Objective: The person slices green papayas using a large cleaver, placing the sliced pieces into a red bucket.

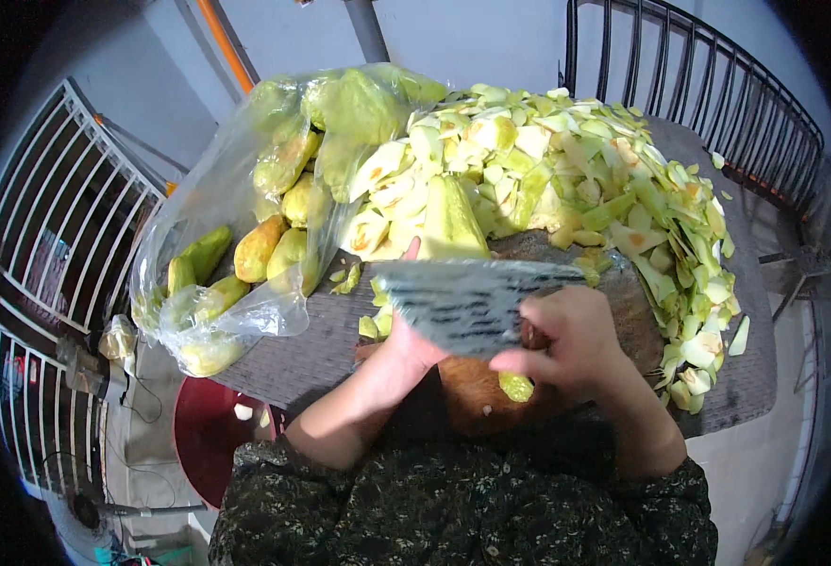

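My right hand [571,335] is closed round the handle of a cleaver [472,307]. Its broad grey blade, smeared by motion, lies across the view in front of my left hand. Most of the fingers of my left hand [411,344] are behind that blade; one fingertip shows above its edge, against a peeled pale-green mango [453,222]. The hand appears to hold this fruit, whose lower part is hidden. Beneath both hands is a brown wooden board [472,391], with a small green piece [515,386] beside my right fingers.
A large heap of pale-green slices and pieces [566,160] spreads over the far and right side of the grey table [274,368]. At left, a clear plastic bag [274,316] holds several yellow-green fruits. A dark red basin [212,443] stands below the table's left edge. Railings flank both sides.
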{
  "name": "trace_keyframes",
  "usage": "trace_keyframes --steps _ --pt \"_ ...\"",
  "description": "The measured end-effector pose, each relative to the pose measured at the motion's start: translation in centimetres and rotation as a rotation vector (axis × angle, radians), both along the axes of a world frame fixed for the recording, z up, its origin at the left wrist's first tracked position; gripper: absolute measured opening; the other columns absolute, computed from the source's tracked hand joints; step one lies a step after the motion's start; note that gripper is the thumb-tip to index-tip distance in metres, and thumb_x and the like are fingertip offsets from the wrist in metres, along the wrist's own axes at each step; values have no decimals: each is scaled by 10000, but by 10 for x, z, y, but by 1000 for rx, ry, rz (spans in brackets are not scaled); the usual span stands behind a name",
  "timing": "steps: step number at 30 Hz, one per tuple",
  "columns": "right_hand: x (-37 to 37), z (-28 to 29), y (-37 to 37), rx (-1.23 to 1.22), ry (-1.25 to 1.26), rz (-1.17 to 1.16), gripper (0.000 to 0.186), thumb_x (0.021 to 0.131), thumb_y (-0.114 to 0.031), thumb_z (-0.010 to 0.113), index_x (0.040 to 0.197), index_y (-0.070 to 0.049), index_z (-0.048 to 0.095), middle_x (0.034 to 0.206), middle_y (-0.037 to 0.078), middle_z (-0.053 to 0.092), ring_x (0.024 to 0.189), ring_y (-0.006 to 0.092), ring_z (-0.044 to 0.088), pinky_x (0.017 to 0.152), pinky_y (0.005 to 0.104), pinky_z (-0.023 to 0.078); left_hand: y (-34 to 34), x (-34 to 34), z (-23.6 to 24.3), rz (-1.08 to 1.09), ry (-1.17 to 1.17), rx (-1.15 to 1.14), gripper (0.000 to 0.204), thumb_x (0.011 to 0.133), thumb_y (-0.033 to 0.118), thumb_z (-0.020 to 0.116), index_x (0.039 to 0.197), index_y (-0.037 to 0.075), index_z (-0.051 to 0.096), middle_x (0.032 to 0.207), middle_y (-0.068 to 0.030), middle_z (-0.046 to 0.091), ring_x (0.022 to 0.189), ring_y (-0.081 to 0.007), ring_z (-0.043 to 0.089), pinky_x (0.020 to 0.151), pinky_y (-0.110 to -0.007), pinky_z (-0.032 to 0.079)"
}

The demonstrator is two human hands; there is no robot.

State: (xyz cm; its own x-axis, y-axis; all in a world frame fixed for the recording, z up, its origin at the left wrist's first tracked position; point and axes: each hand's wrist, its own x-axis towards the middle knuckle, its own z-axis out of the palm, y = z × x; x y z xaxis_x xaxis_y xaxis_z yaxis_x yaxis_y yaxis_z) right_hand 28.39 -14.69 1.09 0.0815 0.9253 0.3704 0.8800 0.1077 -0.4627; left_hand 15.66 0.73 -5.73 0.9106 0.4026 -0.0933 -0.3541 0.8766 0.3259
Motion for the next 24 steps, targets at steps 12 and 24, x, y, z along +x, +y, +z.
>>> trace_keyframes --steps 12,24 --pt "-6 6 1 -243 68 -67 579 709 -635 630 628 -62 608 569 129 595 546 301 611 547 393 478 -12 -14 -7 29 209 335 611 910 571 376 1236 76 523 1197 -133 577 1057 -289 570 915 -455 471" --pt "42 -18 18 -80 7 -449 618 753 -625 590 581 -32 596 524 156 551 507 319 579 504 404 452 -12 0 10 -178 -16 95 689 842 640 373 1239 89 484 1129 -150 561 916 -323 579 598 -411 538"
